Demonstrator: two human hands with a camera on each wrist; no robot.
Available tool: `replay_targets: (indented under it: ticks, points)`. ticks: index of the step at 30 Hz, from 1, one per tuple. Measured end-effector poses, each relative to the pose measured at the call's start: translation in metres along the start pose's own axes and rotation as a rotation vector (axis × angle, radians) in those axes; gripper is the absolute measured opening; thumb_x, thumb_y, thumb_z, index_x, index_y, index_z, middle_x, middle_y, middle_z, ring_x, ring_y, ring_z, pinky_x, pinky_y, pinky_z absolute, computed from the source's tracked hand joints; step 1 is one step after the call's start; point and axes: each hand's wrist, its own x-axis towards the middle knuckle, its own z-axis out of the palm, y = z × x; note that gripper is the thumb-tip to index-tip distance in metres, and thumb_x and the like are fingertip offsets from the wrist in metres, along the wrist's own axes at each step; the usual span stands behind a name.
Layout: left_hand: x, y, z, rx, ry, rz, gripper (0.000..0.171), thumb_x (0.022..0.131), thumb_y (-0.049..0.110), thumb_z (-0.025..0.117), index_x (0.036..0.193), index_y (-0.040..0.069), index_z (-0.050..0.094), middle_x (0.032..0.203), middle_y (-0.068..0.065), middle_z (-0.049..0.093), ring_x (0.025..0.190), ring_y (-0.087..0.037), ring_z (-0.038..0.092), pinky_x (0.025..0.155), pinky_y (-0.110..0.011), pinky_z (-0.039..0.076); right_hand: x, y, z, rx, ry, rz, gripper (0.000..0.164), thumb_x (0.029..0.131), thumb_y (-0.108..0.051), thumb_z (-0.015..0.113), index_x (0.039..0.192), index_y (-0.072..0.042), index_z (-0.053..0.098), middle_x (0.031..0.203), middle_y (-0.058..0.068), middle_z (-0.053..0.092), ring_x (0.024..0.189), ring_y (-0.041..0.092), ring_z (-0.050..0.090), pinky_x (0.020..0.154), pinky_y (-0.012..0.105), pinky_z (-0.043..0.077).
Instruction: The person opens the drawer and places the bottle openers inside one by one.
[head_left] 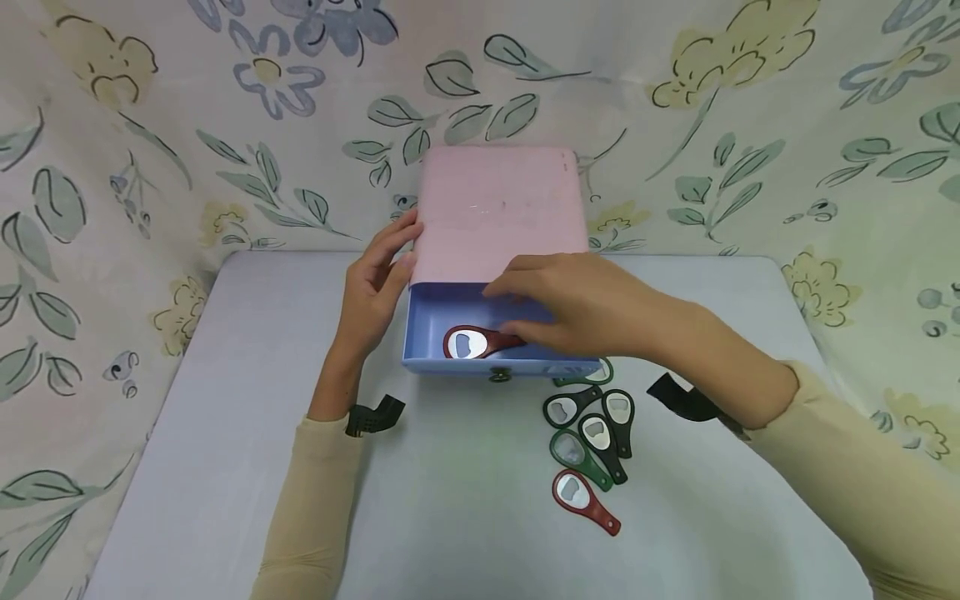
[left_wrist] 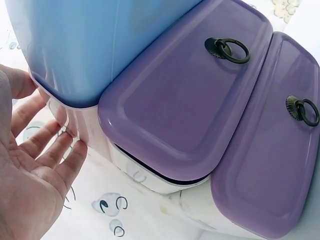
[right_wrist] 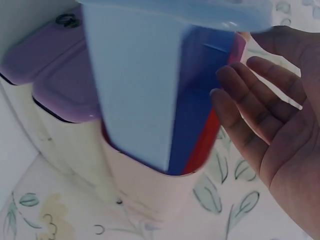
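Observation:
A pink cabinet (head_left: 498,217) stands at the back of the table with its blue drawer (head_left: 450,304) pulled out. Inside the drawer lies a red bottle opener (head_left: 468,342) with a metal centre. My right hand (head_left: 577,304) reaches over the drawer's right side, its thumb overlapping the opener's handle in the head view. Fingers spread and relaxed, the same hand (right_wrist: 280,110) appears in the right wrist view with nothing in its grasp. My left hand (head_left: 378,279) rests against the cabinet's left side; the left wrist view shows its extended fingers (left_wrist: 57,142) touching the wall.
Several bottle openers (head_left: 573,492), black, green and red, lie in front of the drawer; a green one (head_left: 600,372) is partly hidden by it. Purple drawers (left_wrist: 185,95) with ring pulls sit below the blue one. A floral cloth (head_left: 285,150) hangs behind.

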Motion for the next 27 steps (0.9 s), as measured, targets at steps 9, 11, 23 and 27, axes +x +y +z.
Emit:
replay_targets:
  ticks: [9,11,23,27]
  points:
    - [0.000,0.001,0.000,-0.002,0.005,-0.006,0.042,0.106,0.006,0.054,0.147,0.002,0.060,0.163,-0.005,0.051,0.155,-0.020,0.045,0.125,-0.031,0.043,-0.014,0.008,0.010,0.043,0.051,0.003,0.040,0.097,-0.033,0.077,0.132,-0.014,0.073,0.126,0.000,0.075,0.111,0.018,0.073,0.095,0.041,0.063]
    - [0.000,0.001,0.000,-0.001,0.003,-0.004,0.042,0.106,0.006,0.054,0.147,0.001,0.060,0.163,-0.005,0.051,0.155,-0.020,0.045,0.125,-0.031,0.043,-0.017,0.009,0.011,0.056,0.066,0.005,0.039,0.097,-0.032,0.077,0.132,-0.015,0.073,0.127,0.000,0.075,0.112,0.017,0.072,0.095,0.041,0.063]
    - [0.001,0.003,0.000,-0.020,0.000,0.003,0.042,0.105,0.003,0.053,0.147,-0.002,0.060,0.164,-0.008,0.051,0.156,-0.021,0.044,0.124,-0.030,0.043,-0.047,0.020,0.021,0.165,0.281,-0.009,0.037,0.094,-0.020,0.081,0.129,-0.014,0.074,0.123,-0.001,0.075,0.102,0.014,0.070,0.086,0.037,0.061]
    - [0.000,0.003,0.000,-0.018,0.000,-0.002,0.042,0.106,0.002,0.053,0.147,-0.001,0.059,0.164,-0.007,0.050,0.156,-0.020,0.044,0.124,-0.029,0.043,-0.058,0.025,0.027,0.222,0.363,-0.022,0.038,0.090,-0.011,0.084,0.127,-0.012,0.075,0.120,-0.001,0.076,0.098,0.014,0.070,0.084,0.029,0.060]
